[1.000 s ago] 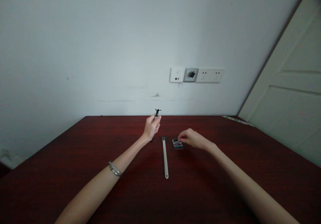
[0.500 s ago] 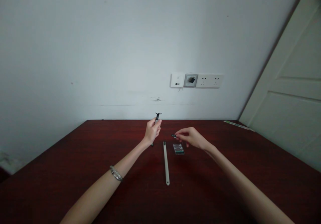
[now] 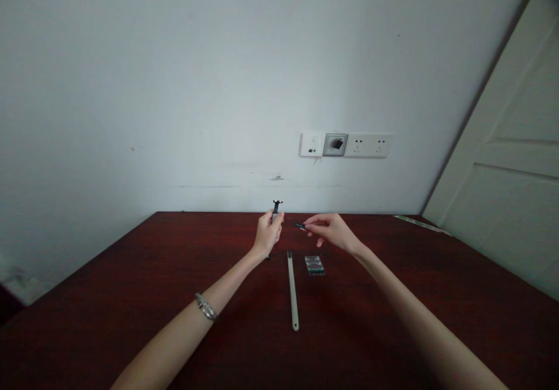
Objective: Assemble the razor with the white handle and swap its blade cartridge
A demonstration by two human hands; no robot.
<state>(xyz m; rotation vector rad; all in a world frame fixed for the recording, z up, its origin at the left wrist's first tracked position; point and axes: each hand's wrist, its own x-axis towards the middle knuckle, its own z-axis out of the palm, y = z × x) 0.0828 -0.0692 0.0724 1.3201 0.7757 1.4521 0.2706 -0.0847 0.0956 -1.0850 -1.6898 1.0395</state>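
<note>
My left hand (image 3: pixel 268 234) is closed around the handle of a razor (image 3: pixel 276 207), held upright with its T-shaped top above my fingers. The handle's lower end peeks out below my hand, dark and thin. Just to the right, my right hand (image 3: pixel 331 230) pinches a small dark razor cartridge (image 3: pixel 300 226) by its end, pointing it left and apart from the razor. Beneath my right hand, a clear plastic case (image 3: pixel 314 265) with a dark greenish strip inside lies on the table. A long pale handle (image 3: pixel 293 297) with a dark far end and a hole at the near end lies beside it.
The dark red wooden table (image 3: pixel 244 343) meets a white wall at its far edge. Sockets and a switch panel (image 3: pixel 346 145) sit on the wall. A pale green-marked strip (image 3: pixel 421 224) lies at the far right corner, near a white door (image 3: pixel 515 186).
My right hand has risen slightly, bringing the cartridge up and nearer the level of the razor's top. The left hand keeps its hold. The whole view has shifted a little.
</note>
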